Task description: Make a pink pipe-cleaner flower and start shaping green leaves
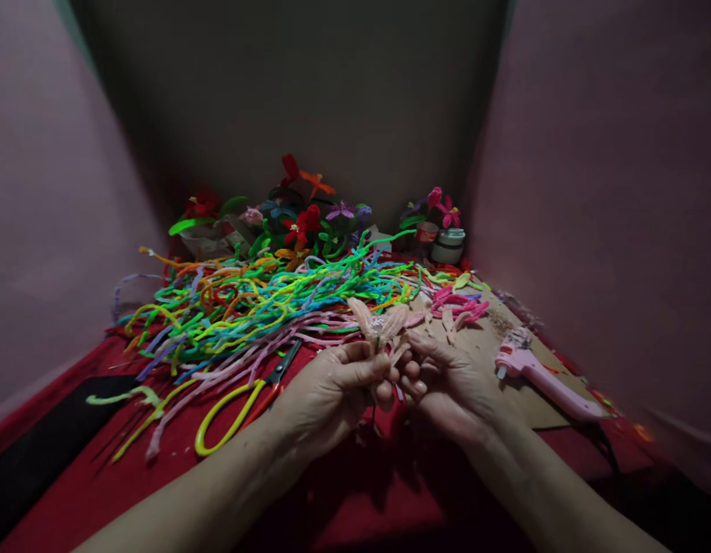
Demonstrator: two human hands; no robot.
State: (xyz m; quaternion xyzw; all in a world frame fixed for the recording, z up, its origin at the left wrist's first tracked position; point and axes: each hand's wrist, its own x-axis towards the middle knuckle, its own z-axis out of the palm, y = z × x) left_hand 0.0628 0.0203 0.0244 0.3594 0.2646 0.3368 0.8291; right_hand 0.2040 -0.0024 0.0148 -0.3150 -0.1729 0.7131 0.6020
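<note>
Between my two hands a pale pink pipe-cleaner flower (362, 313) is held up, its petals pointing upward and away from me. My left hand (338, 378) is closed round its base, thumb pressed against the fingers. From the other side my right hand (448, 380) pinches a lower petal (399, 353) of the flower between thumb and finger. A thin dark stem seems to hang below the left fingers. Just left of my left hand lie scissors (232, 415) with yellow and orange handles.
A tangled heap of coloured pipe cleaners (263, 296) spreads across the red cloth (176, 491). On the cardboard (482, 353) at right lie a pink glue gun (543, 376) and pink petals (462, 306). Finished flowers (301, 224) and a jar (448, 247) stand along the back.
</note>
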